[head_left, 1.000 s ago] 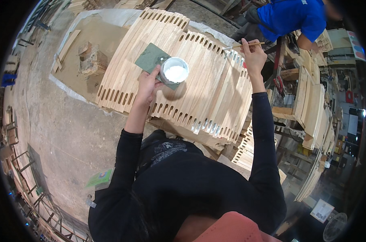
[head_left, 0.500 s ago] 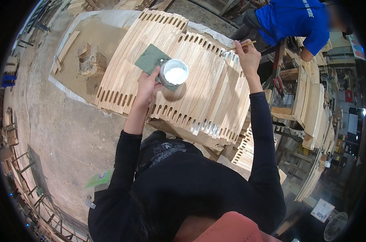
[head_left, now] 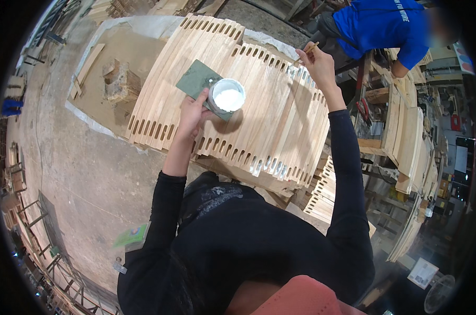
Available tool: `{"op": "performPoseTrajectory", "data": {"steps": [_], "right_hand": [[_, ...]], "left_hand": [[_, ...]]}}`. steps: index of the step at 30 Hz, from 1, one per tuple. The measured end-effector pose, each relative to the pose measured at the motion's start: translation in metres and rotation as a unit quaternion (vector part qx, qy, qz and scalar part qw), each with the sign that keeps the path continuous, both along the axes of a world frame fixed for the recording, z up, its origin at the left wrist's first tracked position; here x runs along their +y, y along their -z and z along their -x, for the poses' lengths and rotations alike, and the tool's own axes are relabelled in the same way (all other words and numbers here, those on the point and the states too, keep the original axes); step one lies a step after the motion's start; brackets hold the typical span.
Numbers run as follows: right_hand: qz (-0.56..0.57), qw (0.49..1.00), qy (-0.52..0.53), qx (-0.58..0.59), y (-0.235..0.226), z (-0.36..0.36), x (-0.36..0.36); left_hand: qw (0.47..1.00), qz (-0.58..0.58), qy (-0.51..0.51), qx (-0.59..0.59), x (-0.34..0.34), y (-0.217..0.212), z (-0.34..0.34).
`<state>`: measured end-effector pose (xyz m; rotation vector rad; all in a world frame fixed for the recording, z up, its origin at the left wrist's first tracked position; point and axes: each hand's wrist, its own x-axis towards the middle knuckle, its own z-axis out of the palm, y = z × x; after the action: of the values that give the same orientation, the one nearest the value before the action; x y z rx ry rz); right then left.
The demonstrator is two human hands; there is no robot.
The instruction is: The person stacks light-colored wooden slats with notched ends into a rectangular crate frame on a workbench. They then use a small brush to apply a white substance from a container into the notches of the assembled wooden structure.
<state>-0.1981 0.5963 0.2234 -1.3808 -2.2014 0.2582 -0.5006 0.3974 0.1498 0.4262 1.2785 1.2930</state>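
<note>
My left hand (head_left: 193, 113) is closed round the side of a tub of white paste (head_left: 229, 95). A flat green square board (head_left: 198, 77) sits under the tub, against the same hand. Below both spread pale wooden slats (head_left: 248, 118), laid side by side with oval slots along both ends. Over their far right end, my right hand (head_left: 318, 64) pinches a thin wooden stick (head_left: 312, 47). The stick's working end is too small to make out. White smears mark several slots near that hand and at the near edge.
A person in a blue shirt (head_left: 379, 26) works at the far right, beside stacked curved boards (head_left: 408, 152). A rough wooden block (head_left: 120, 81) stands on a dusty sheet to the left. More slotted slats (head_left: 322, 194) lie lower, right of my body.
My right hand has lifted slightly away, and the stick in it has tilted more upright. My left hand with the tub and board has hardly moved.
</note>
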Motion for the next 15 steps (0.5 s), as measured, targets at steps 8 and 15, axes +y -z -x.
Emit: {"op": "performPoseTrajectory", "data": {"steps": [8, 15], "right_hand": [[0.037, 0.997, 0.003, 0.060, 0.0017, -0.0019, 0.0058], [0.099, 0.992, 0.008, 0.079, -0.0018, 0.0030, 0.0048]], "left_hand": [[1.000, -0.007, 0.006, -0.011, -0.0007, -0.0049, -0.0017], [1.000, -0.003, -0.001, 0.003, -0.0007, 0.0005, -0.0001]]}}
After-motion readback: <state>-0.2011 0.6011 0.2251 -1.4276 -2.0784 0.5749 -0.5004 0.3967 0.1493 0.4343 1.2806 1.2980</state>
